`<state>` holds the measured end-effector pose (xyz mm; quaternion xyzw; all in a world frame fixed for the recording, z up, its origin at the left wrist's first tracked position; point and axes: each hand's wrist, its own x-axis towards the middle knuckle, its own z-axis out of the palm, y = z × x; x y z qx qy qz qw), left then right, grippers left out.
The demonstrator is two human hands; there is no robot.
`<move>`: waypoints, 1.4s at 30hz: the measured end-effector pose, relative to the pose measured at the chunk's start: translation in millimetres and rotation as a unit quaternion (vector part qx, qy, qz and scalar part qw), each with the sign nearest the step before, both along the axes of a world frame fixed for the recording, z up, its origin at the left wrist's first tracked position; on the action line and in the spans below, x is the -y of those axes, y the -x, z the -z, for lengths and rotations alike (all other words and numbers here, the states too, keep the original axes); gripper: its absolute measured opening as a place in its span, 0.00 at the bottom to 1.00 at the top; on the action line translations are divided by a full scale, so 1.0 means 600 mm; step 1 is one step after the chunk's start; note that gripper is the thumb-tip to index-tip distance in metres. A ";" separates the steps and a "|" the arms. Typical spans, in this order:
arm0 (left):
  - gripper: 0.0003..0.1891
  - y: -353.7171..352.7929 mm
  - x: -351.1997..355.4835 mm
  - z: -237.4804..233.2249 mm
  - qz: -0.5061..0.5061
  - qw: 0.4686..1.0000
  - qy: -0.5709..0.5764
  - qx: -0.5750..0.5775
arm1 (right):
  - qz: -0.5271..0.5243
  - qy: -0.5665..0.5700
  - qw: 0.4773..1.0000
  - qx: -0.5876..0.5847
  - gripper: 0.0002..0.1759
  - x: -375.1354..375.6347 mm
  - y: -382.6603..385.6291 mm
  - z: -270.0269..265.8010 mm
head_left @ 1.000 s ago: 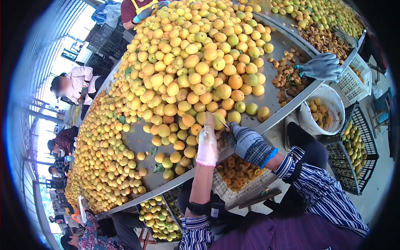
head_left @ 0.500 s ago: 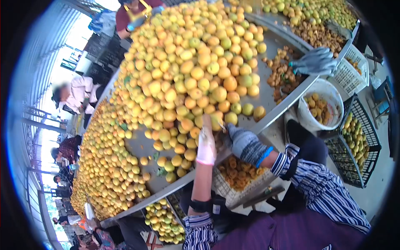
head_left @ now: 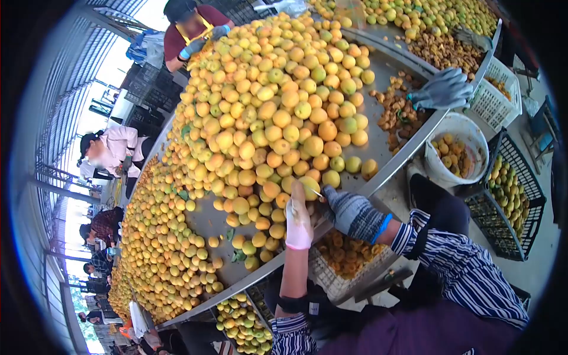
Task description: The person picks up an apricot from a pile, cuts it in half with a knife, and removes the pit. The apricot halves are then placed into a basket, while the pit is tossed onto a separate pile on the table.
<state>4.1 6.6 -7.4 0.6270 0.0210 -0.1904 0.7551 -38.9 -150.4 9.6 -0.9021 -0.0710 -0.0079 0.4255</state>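
Observation:
My left hand (head_left: 298, 220), in a pink and white glove, holds a yellow apricot (head_left: 310, 187) at the near edge of the metal table (head_left: 390, 167). My right hand (head_left: 353, 214), in a dark knitted glove, grips a small knife (head_left: 318, 193) whose blade meets that apricot. Both hands hover over a white crate (head_left: 331, 278) holding cut apricot halves (head_left: 346, 251), below the table edge. A huge heap of whole apricots (head_left: 278, 112) covers the table just beyond my hands.
A pile of pits (head_left: 396, 115) lies on the right of the table, with another person's grey-gloved hand (head_left: 444, 89) beside it. A white bucket (head_left: 458, 151), black crates (head_left: 512, 198) of fruit and a white basket (head_left: 497, 97) stand at the right. Other people work at the far side.
My hands stay together on the apricot with the knife at it; my view has shifted slightly, so the table sits a little higher and farther.

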 end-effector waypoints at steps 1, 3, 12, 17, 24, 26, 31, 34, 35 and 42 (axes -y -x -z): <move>0.26 0.002 -0.010 0.008 0.000 1.000 -0.004 -0.005 | 0.004 -0.002 1.000 0.005 0.19 -0.003 -0.004 0.000; 0.29 -0.019 -0.024 0.008 0.046 0.996 0.009 -0.075 | 0.002 0.007 0.999 -0.034 0.19 0.000 -0.011 -0.019; 0.25 0.006 0.020 -0.058 -0.046 0.996 -0.074 0.021 | -0.022 -0.037 0.999 0.023 0.17 0.008 -0.001 -0.025; 0.25 -0.026 0.016 0.009 -0.099 0.987 -0.117 0.043 | 0.024 -0.009 1.000 0.002 0.17 0.002 0.001 -0.037; 0.22 -0.030 0.015 -0.016 -0.066 0.921 -0.211 0.319 | 0.012 -0.061 0.998 0.022 0.21 0.001 -0.004 -0.027; 0.23 -0.016 0.037 -0.054 -0.097 0.972 -0.138 0.163 | 0.004 -0.045 0.998 0.032 0.23 0.001 -0.001 -0.027; 0.28 -0.013 0.035 -0.077 -0.063 0.997 0.011 -0.050 | -0.013 -0.030 0.998 -0.060 0.30 0.007 -0.004 -0.059; 0.30 -0.006 0.065 -0.072 -0.147 0.988 0.006 -0.052 | -0.012 -0.001 0.997 -0.078 0.30 0.001 -0.004 -0.053; 0.30 -0.005 0.071 -0.069 -0.195 0.980 0.007 -0.044 | -0.017 0.011 0.997 -0.079 0.31 0.000 -0.005 -0.048; 0.31 -0.024 -0.003 -0.031 -0.025 0.988 -0.151 -0.024 | 0.004 -0.053 0.999 0.005 0.32 -0.001 -0.010 -0.017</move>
